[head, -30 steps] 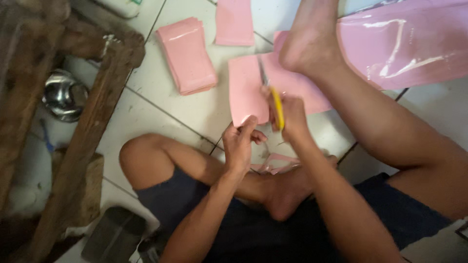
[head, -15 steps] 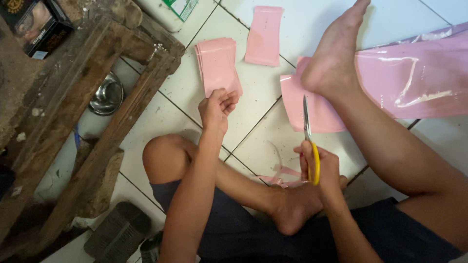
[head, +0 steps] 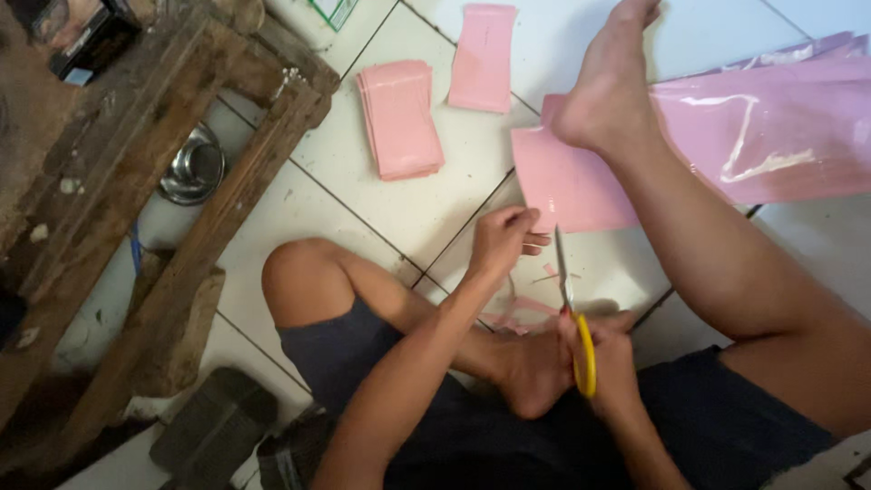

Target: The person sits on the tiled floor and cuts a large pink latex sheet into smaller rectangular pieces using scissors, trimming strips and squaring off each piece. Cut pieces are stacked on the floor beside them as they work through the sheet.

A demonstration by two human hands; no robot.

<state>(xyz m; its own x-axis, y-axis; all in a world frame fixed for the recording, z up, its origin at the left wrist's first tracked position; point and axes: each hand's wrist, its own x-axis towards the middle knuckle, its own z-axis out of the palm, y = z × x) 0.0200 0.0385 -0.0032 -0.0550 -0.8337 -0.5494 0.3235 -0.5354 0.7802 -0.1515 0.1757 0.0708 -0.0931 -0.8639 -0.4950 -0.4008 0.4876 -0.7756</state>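
I sit on a white tiled floor. My right hand [head: 610, 352] grips yellow-handled scissors [head: 573, 319], blades pointing away from me toward a long pink plastic sheet [head: 762, 136]. My right foot rests on that sheet near its cut end [head: 567, 186]. My left hand [head: 502, 240] hovers just left of the sheet's near edge, fingers loosely curled, holding nothing that I can make out. A stack of cut pink pieces [head: 401, 118] lies further left, with a single pink piece [head: 484, 56] beyond it. Small pink scraps [head: 522, 313] lie by my left foot.
A rough wooden frame [head: 172, 181] stands at the left, with a steel bowl [head: 192, 170] under it. Dark sandals [head: 213, 431] lie at the lower left. A dark box [head: 83, 34] sits on the wood at the top left.
My left hand has come back from the pink stack to the edge of the sheet. The scissors stay in my right hand, pointing at the sheet.
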